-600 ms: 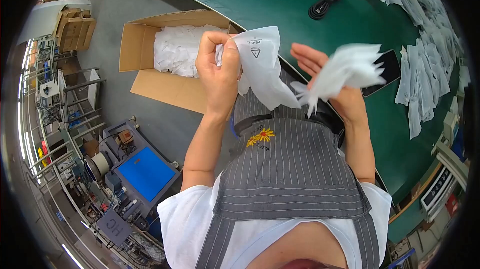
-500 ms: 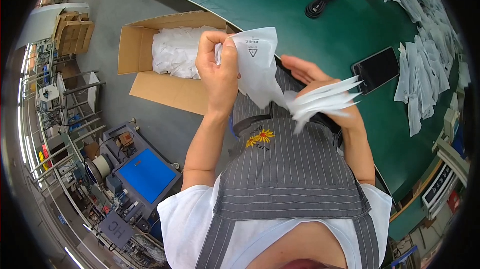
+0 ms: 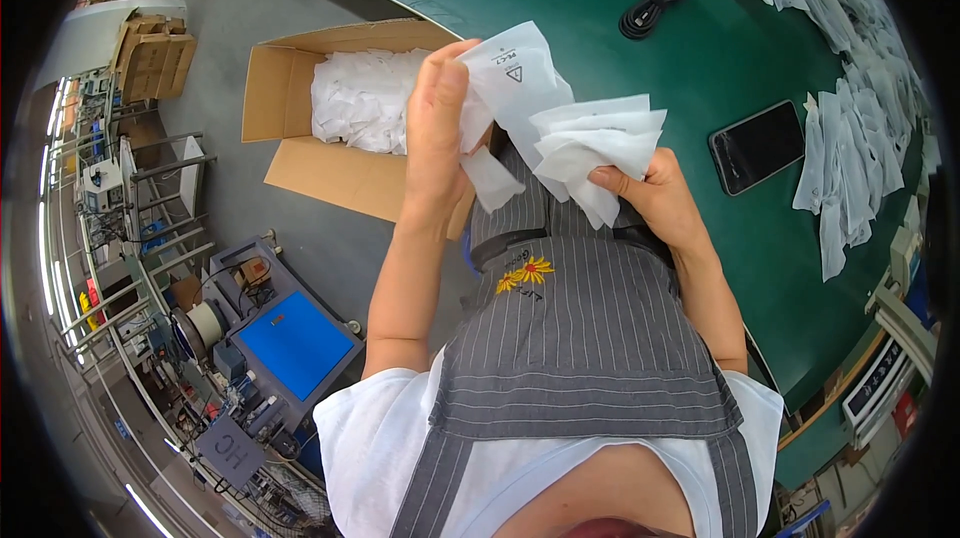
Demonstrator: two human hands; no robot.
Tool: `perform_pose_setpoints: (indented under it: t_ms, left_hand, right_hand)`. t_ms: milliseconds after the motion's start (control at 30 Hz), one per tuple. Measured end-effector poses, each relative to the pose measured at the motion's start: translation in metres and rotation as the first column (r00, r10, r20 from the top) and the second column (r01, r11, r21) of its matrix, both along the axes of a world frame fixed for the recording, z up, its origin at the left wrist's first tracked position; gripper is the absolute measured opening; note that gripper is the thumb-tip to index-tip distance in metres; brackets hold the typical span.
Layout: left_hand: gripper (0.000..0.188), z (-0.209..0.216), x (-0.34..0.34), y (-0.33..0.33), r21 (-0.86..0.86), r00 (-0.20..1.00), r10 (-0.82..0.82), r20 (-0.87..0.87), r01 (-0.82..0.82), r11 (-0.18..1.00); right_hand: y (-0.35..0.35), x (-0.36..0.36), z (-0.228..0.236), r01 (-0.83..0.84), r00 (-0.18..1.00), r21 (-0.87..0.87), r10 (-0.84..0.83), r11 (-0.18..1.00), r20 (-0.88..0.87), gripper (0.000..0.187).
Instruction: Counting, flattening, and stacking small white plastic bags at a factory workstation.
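**White bags held over the apron, box to the left**

The person stands at a green table [image 3: 640, 88] and works close to the chest. The left hand [image 3: 438, 133] is closed on a thin white bag [image 3: 515, 73], thumb and fingers pinching its left edge so it hangs upright. The right hand [image 3: 655, 196] grips a fanned stack [image 3: 600, 153] of the same white bags, fingers curled round the lower end. Bag and stack touch between the two hands, above the striped apron [image 3: 590, 338].

To the left, on the floor, an open carton [image 3: 275, 88] holds a heap of more white bags. On the far right of the table lie loose bags in a row [image 3: 850, 138], a dark phone [image 3: 757, 146] near them, and a coiled black cable [image 3: 652, 6] farther off.

To do this well, I'd say: pinch one layer only, keep the stack squared in the right hand, and pull the single bag clear before letting go, since such thin film tends to cling.
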State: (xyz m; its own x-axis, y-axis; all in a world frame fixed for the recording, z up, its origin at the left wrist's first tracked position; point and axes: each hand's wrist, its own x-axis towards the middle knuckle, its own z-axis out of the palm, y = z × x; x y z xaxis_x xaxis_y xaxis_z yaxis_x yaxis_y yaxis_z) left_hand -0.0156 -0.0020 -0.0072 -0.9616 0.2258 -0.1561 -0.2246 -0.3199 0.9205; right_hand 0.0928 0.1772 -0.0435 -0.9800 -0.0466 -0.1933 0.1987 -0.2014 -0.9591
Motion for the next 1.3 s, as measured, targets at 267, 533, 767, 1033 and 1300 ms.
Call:
perform_pose_setpoints:
  t_ms: [267, 533, 767, 1033, 1300]
  left_hand:
    - [0.016, 0.001, 0.003, 0.007, -0.098, 0.998, 0.041, 0.047, -0.037, 0.994]
    - [0.013, -0.011, 0.003, 0.006, -0.012, 0.992, 0.047, -0.117, -0.049, 0.999]
    - [0.017, 0.000, 0.014, 0.023, 0.075, 0.988, -0.089, -0.128, 0.099, 0.992]
    - [0.027, -0.010, 0.013, 0.013, 0.164, 0.976, -0.110, -0.187, 0.141, 0.976]
    - [0.030, -0.003, 0.015, 0.006, -0.365, 0.893, -0.288, -0.347, 0.155, 0.918]
  right_hand:
    - [0.015, 0.007, 0.001, -0.059, 0.995, 0.260, 0.077, 0.964, -0.060, 0.020]
    - [0.040, 0.020, 0.005, 0.164, 0.981, 0.186, -0.179, 0.969, 0.071, 0.021]
    - [0.012, -0.024, 0.034, 0.035, 0.898, 0.530, 0.206, 0.848, -0.390, 0.020]
    - [0.007, -0.030, 0.018, 0.024, 0.962, 0.527, 0.125, 0.849, -0.244, 0.018]
    - [0.006, -0.030, 0.022, 0.028, 0.988, 0.623, 0.073, 0.782, -0.136, 0.017]
